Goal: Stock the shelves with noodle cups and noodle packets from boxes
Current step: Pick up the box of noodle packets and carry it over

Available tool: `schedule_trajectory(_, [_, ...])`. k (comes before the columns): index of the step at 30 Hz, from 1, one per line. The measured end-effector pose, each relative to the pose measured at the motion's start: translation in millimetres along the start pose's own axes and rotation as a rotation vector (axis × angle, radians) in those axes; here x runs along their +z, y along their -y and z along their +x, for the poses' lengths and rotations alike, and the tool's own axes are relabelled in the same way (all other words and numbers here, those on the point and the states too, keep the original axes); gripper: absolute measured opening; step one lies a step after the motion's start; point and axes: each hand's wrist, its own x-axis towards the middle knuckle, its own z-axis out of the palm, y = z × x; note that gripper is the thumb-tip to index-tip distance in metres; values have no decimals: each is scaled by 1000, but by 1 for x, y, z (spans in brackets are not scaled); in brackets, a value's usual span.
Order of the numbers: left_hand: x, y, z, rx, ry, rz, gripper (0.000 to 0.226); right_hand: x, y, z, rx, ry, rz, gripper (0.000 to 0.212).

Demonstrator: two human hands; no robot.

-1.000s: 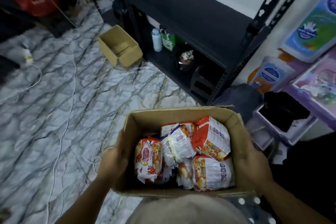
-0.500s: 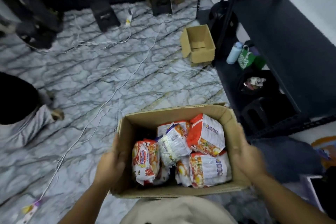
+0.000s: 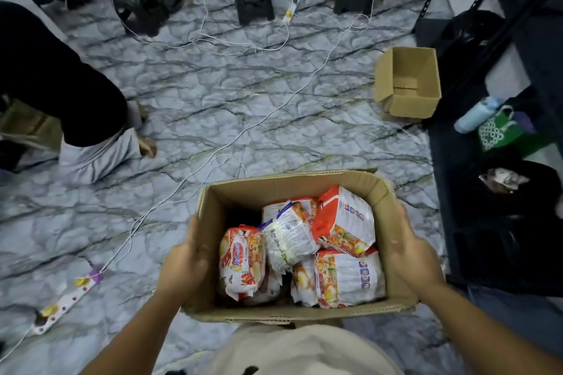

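Marble floor (image 3: 219, 106); box (image 3: 292, 312) gripped between left hand (image 3: 186, 265), right hand (image 3: 412, 259).

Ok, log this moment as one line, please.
box: open, noodle packets inside | left hand: grips left side | right hand: grips right side | state: held above floor

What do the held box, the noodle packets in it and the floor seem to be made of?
Box: cardboard, matte brown, with creased folded flaps. Noodle packets: thin plastic film, glossy, crinkled and catching light. Floor: perhaps marble or marble-print tile, grey-white with dark veins.
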Motion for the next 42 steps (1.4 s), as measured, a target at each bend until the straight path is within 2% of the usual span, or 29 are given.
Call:
schedule_trajectory(9, [-39,8,140,50,93,-7,83,4,74,77,85,-10,15,92])
schedule_trajectory(18, [-79,-32,268,145,44,-23,83,-19,133,169,91,-128,39,93])
schedule_trajectory(23, [-92,-73,349,191,16,-8,84,-40,155,241,110,-159,69,87])
schedule_trajectory(32, [-101,-170,480,279,67,108,87,-63,149,370,172,-122,165,90])
schedule_trajectory(37, [-100,-227,543,331,107,164,86,-78,139,416,264,-143,205,90])
schedule_trajectory(42, [-96,-291,627,470,156,217,87,-94,148,448,408,-169,257,85])
